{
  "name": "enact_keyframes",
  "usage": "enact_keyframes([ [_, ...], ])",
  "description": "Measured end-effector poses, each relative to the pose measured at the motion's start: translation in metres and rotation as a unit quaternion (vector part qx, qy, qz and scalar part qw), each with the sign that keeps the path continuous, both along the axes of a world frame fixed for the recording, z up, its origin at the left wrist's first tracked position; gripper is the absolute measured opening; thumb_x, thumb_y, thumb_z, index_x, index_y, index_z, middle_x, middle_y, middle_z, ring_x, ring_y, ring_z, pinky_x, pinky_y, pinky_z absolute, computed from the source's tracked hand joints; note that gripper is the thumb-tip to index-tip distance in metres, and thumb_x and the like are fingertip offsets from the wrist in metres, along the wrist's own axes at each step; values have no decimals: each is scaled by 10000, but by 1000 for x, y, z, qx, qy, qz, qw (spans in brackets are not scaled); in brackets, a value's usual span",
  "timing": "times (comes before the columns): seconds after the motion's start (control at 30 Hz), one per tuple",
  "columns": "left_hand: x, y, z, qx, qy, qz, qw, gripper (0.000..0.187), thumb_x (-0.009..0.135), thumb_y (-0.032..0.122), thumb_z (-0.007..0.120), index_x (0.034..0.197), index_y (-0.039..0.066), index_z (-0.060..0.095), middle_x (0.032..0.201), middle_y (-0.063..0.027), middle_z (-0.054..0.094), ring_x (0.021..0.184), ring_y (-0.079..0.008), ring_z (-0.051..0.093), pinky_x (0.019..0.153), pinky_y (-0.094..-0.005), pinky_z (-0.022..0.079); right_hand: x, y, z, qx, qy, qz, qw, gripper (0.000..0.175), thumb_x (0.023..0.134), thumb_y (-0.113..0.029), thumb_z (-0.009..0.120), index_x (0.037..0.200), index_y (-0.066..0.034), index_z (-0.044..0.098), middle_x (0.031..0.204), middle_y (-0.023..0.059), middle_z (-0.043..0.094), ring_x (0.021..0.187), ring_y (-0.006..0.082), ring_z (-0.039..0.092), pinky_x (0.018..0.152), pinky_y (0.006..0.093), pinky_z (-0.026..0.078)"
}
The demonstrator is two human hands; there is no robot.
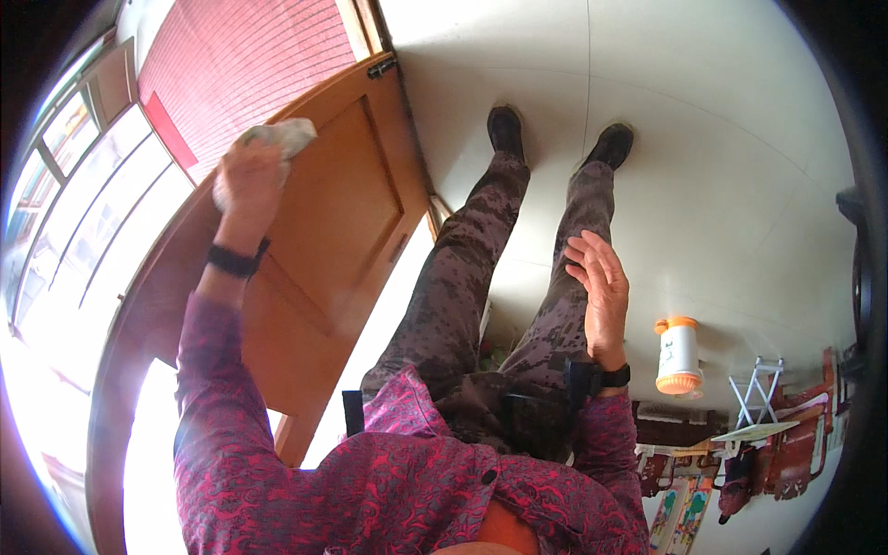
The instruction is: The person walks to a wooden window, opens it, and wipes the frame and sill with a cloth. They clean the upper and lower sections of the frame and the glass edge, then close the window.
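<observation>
My left hand (248,177), a little blurred, is closed on a crumpled whitish cloth (297,137) at the edge of a brown wooden door (340,187). Whether the cloth touches the door, I cannot tell. The door has recessed panels and a dark metal latch (381,67) near its corner. My right hand (605,288) hangs in front of my right leg with its fingers apart and slightly curled, holding nothing. Both wrists wear dark bands.
A white container with orange ends (678,355) stands on the pale floor (694,173) at the right. Beyond it are a folding stool (756,395) and dark red furniture (791,458). Windows (90,201) and a pink ribbed surface (243,62) lie at the left.
</observation>
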State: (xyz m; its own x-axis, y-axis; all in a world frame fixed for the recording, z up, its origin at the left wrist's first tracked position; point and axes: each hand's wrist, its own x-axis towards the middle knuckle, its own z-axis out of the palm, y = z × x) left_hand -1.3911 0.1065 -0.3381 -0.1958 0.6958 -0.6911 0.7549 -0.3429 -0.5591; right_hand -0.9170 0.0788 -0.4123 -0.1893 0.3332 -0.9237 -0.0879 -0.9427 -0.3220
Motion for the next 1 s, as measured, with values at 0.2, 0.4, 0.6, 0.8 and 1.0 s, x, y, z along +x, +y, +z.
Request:
enact_keyframes([
  [0.2, -25, 14, 9, -36, 70, 90, 993, 165, 803, 207, 698, 943, 120, 712, 993, -74, 666, 1016, -283, 608, 846, -487, 500, 6, 3, -15, -3, -1, -19, 1000, 419, 1001, -326, 570, 1302, -34, 569, 1214, 129, 642, 1088, 208, 622, 931, 339, 492],
  [0.4, -54, 0, -133, -30, -9, -33, 999, 127, 819, 206, 633, 825, 140, 742, 904, -52, 691, 979, -268, 630, 815, -448, 502, 14, -2, -34, -32, -13, -7, 999, 402, 1008, -297, 559, 1311, -33, 567, 1217, 133, 638, 1102, 218, 620, 934, 343, 489],
  [0.6, -65, -8, -247, -100, -107, -48, 988, 149, 798, 173, 635, 894, 106, 727, 942, -70, 690, 1004, -277, 629, 820, -438, 515, 21, -9, -46, -32, -23, -4, 999, 396, 1005, -302, 567, 1305, -44, 572, 1202, 128, 642, 1091, 212, 621, 920, 337, 491],
  [0.8, -54, -2, -146, -36, -113, 18, 993, 324, 795, 151, 638, 1119, 151, 662, 1068, -87, 662, 1040, -333, 611, 856, -496, 512, 19, 0, -38, -38, -15, -8, 999, 394, 1008, -287, 559, 1313, -39, 571, 1217, 133, 637, 1118, 220, 614, 948, 347, 487],
  [1.0, -54, 62, 36, -118, 80, 300, 943, 330, 815, 268, 647, 1101, 103, 659, 1005, -170, 702, 991, -343, 662, 867, -460, 507, 11, 14, -18, -12, 7, -22, 1000, 408, 1002, -312, 570, 1305, -40, 570, 1212, 136, 638, 1103, 219, 616, 942, 342, 482],
])
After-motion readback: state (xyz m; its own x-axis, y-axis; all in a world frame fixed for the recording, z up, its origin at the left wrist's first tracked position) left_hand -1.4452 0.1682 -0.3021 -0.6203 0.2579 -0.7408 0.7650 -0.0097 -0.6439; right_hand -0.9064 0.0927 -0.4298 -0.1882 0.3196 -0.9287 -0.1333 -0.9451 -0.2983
